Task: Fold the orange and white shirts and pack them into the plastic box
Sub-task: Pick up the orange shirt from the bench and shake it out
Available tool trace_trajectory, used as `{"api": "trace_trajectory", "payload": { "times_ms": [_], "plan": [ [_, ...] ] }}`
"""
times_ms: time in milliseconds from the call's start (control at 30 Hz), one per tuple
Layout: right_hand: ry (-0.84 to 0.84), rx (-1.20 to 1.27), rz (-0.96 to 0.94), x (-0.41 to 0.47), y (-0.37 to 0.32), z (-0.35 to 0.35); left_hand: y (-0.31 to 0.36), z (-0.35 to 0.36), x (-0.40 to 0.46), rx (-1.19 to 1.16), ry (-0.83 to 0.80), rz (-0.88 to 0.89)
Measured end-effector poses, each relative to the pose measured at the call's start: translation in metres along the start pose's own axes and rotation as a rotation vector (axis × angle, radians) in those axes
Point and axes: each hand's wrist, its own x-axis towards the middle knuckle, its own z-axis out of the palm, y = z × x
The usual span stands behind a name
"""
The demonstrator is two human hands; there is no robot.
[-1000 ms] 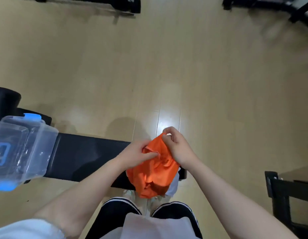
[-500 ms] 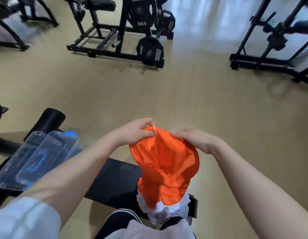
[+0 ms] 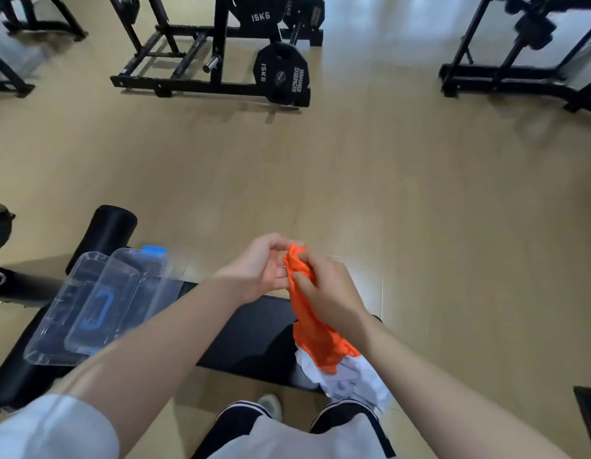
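Observation:
An orange shirt [image 3: 315, 339] hangs bunched from my hands above the right end of a black gym bench [image 3: 251, 339]. My right hand [image 3: 323, 289] grips its upper part, fingers curled round the cloth. My left hand [image 3: 264, 266] pinches the top edge of the shirt just to the left. Under the orange cloth a crumpled white shirt [image 3: 350, 379] lies on the bench's right end. The clear plastic box [image 3: 92, 309] with blue clips and its lid sits on the left part of the bench.
A black foam roller pad [image 3: 103, 233] stands behind the box. A weight rack with 15 kg plates [image 3: 280, 72] is on the wooden floor ahead, another black frame [image 3: 519, 67] at the far right. My legs and shoes show at the bottom.
My hands came together, gathering the spread orange shirt into a narrow bunch; the right hand now grips lower on it. The view shifted slightly and the white shirt shows more.

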Motion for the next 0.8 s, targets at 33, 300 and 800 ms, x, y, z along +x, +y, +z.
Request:
{"api": "trace_trajectory", "payload": {
  "times_ms": [33, 300, 800],
  "plan": [
    [-0.067, -0.012, -0.082, -0.002, -0.003, 0.006, -0.004, -0.003, 0.001, 0.060, 0.032, 0.025],
    [0.033, 0.016, -0.066, -0.005, -0.005, 0.014, 0.005, -0.052, -0.012, 0.249, 0.094, 0.357],
    [-0.297, 0.448, 0.233, 0.014, -0.009, 0.037, 0.031, -0.092, -0.083, -0.094, -0.227, 0.601]
  ]
}}
